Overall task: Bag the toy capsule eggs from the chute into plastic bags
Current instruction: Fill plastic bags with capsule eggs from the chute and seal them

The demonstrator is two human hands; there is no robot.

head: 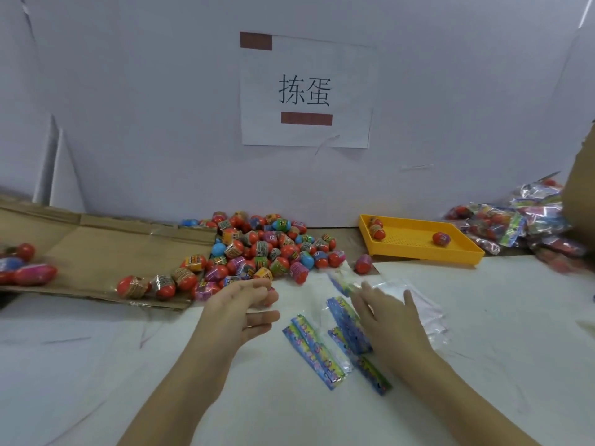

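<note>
The capsule eggs point(267, 249) lie heaped where the cardboard chute point(96, 249) meets the tabletop point(499, 317). We judge them light, hard, slick and apt to roll, so we would cup one round its middle. Our left hand point(241, 309) curls at the heap's edge; whether its grip holds an egg we cannot tell. Our right hand point(388, 317) spreads over the plastic bags point(314, 349), grip wide; limp and slippery, they want pinching at the mouth.
</note>
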